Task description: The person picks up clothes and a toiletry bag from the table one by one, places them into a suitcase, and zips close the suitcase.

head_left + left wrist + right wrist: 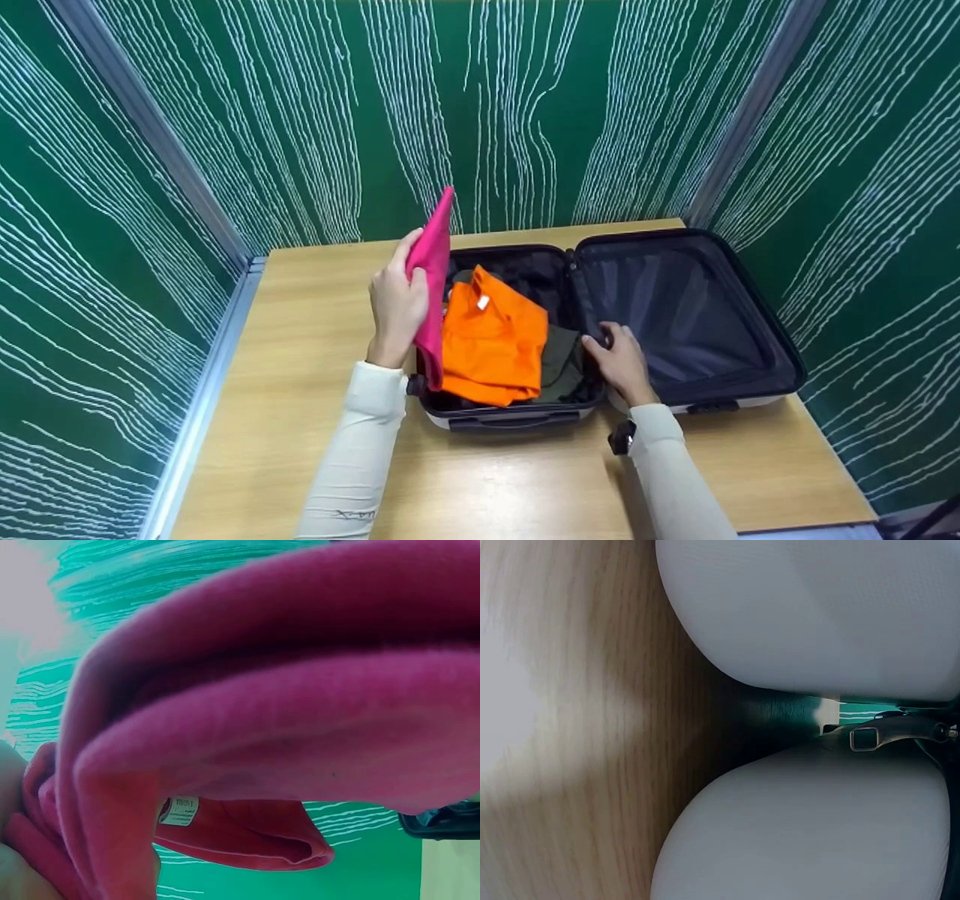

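Note:
My left hand grips a folded bright pink garment, held upright over the left rim of an open suitcase. Close up in the left wrist view, the pink cloth shows thick folds and a white label. A folded orange garment lies in the suitcase's left half, on top of a dark green garment. My right hand holds the suitcase at the hinge side between its halves, thumb toward the green garment; some fingers are hidden.
The suitcase's dark-lined right half lies opened out on the wooden table. Green walls with white wavy lines stand behind and at both sides. In the right wrist view, pale shells and a zipper pull show.

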{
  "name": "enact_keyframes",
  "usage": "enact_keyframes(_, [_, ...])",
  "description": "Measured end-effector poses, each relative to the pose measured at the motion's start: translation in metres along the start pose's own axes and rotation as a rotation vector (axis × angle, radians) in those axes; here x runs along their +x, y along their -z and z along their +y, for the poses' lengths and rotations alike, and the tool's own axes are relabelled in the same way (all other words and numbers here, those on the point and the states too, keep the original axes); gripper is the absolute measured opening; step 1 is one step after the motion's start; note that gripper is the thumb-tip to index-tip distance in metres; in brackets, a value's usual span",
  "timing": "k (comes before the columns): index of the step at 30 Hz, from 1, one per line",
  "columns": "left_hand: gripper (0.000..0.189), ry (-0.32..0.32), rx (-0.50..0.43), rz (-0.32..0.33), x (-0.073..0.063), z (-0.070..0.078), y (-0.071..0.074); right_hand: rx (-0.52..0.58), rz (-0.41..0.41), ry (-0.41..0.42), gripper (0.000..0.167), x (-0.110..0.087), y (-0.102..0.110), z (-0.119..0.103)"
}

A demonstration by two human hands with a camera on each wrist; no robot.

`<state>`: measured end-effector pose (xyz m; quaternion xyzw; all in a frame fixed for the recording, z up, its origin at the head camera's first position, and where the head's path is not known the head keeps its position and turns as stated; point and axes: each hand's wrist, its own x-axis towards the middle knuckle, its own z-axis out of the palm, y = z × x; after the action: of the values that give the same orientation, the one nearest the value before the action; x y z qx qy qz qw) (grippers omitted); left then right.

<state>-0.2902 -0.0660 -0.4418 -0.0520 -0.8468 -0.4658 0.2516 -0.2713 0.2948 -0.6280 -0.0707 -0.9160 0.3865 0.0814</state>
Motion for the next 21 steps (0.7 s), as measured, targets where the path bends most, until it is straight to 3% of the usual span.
enact_keyframes(21, [0.051,-0.003,0.033,-0.058,-0.005,-0.004,-0.024,0.001,-0.001,-0.008,0.058,0.0,0.0,0.002])
